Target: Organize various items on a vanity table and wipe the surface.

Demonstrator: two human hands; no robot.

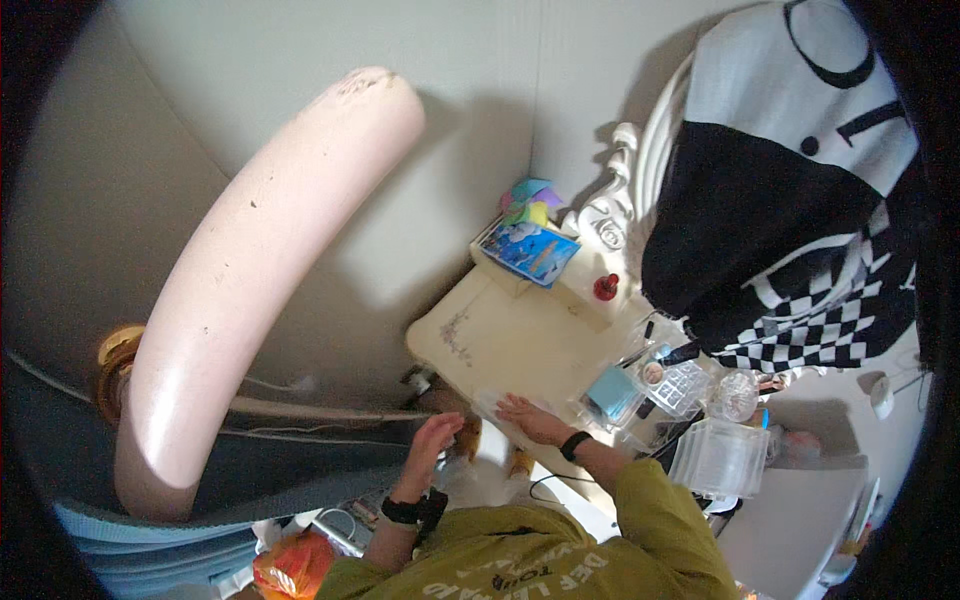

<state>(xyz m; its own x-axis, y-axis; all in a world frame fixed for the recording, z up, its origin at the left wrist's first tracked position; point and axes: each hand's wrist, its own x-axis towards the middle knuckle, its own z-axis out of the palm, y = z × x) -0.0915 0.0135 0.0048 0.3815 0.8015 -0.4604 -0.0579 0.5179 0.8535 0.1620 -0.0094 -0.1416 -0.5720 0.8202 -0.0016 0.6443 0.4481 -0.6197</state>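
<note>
Near the front left edge of a cream tabletop (pixel 510 330) with a small painted floral pattern, my right hand (pixel 535 420) lies palm down. Its fingers are stretched out, and a pale, see-through patch shows beside the fingertips, too faint to name. My left hand (pixel 432 450) is raised off the table's near left side. Its fingers are extended and hold nothing that I can see. Each wrist wears a dark band. A light blue square item (pixel 612 392) sits to the right of my right hand.
A blue picture box (pixel 528 250) and a red bottle (pixel 606 287) stand at the back. Clear organizers (pixel 718 455) crowd the right side. Black-and-white cloth (pixel 770 220) drapes over an ornate white frame (pixel 605 215). A long pale pink padded curve (pixel 265 270) rises at left.
</note>
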